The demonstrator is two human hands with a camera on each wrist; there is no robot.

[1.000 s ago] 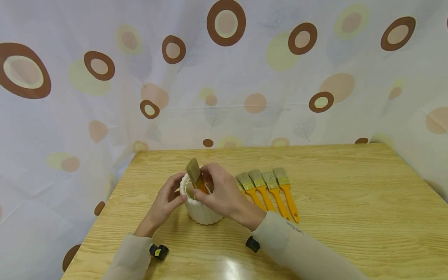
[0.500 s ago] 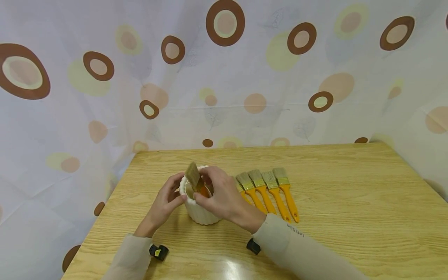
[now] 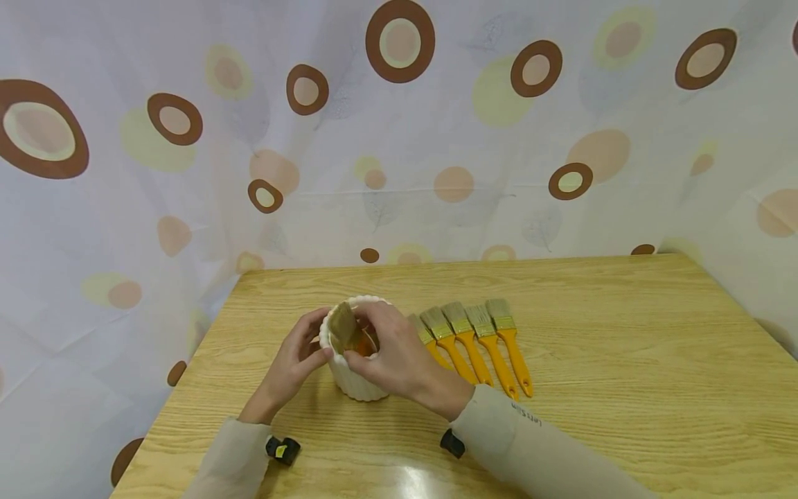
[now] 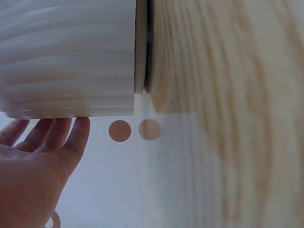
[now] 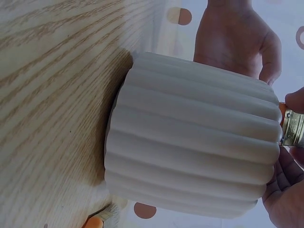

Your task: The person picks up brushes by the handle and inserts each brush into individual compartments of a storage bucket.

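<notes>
A white fluted pot point(image 3: 358, 383) stands upright on the table. My left hand point(image 3: 289, 357) grips its left side, thumb at the scalloped rim; in the left wrist view the left fingertips touch the pot's ribbed wall point(image 4: 71, 61). My right hand point(image 3: 399, 353) pinches a paintbrush point(image 3: 341, 324) at the mouth of the pot, bristles up and leaning left. The orange handle points down into the pot, its lower part hidden. In the right wrist view the brush's brass ferrule point(image 5: 293, 129) sits just beyond the rim, between right thumb and fingers.
Several more paintbrushes point(image 3: 458, 320) with orange handles lie fanned side by side on the wooden table point(image 3: 623, 360), right of the pot and partly behind my right hand. A patterned cloth point(image 3: 436, 125) hangs along the back and sides.
My right hand has lowered the paintbrush, so its bristles now sit nearer the rim. The left hand and the pot have hardly moved.
</notes>
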